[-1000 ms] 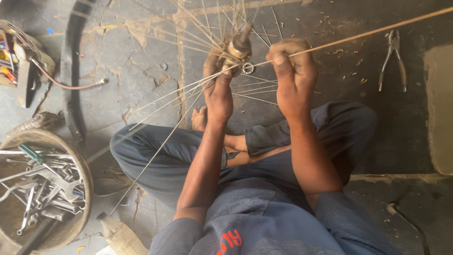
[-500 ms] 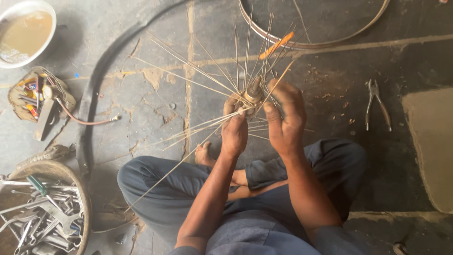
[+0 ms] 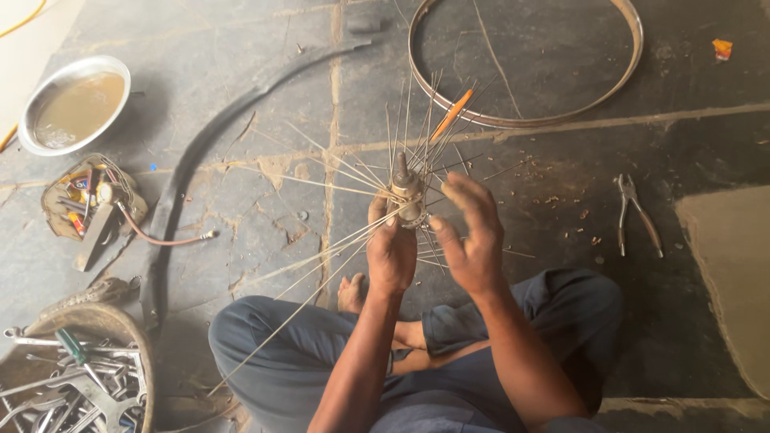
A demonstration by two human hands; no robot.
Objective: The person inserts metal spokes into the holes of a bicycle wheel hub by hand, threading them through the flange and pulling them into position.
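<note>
Two bare hands work over the crossed legs of a person in grey-blue trousers [image 3: 281,361] seated on the dark, cracked stone floor [image 3: 241,200]. At the near left corner of the floor a round, rusty basket of metal spanners and tools [image 3: 64,385] shows in part. Above the knees the left hand [image 3: 391,255] grips the lower part of a small metal wheel hub [image 3: 405,196], its fingers pressed together around it and the thumb up along the side. Thin steel spokes [image 3: 321,256] fan out loosely from the hub in all directions, several slanting down past the left knee. The right hand [image 3: 473,236] is just beside the hub on its right, fingers spread and slightly curled, with nothing clearly held; whether the fingertips touch a spoke I cannot tell. Among the upper spokes sits one orange, rod-shaped piece [image 3: 451,114]. Right of the hands, well apart, grey metal pliers [image 3: 638,215] lie on the floor among scattered small bits. On the left lie a small open pouch of mixed odds and ends [image 3: 88,200] and a long black rubber tyre strip [image 3: 184,168] curving upward. Toward the far edge rest a bare round metal wheel rim [image 3: 634,48] and, at the far left, a shallow steel bowl of murky liquid [image 3: 76,103].
</note>
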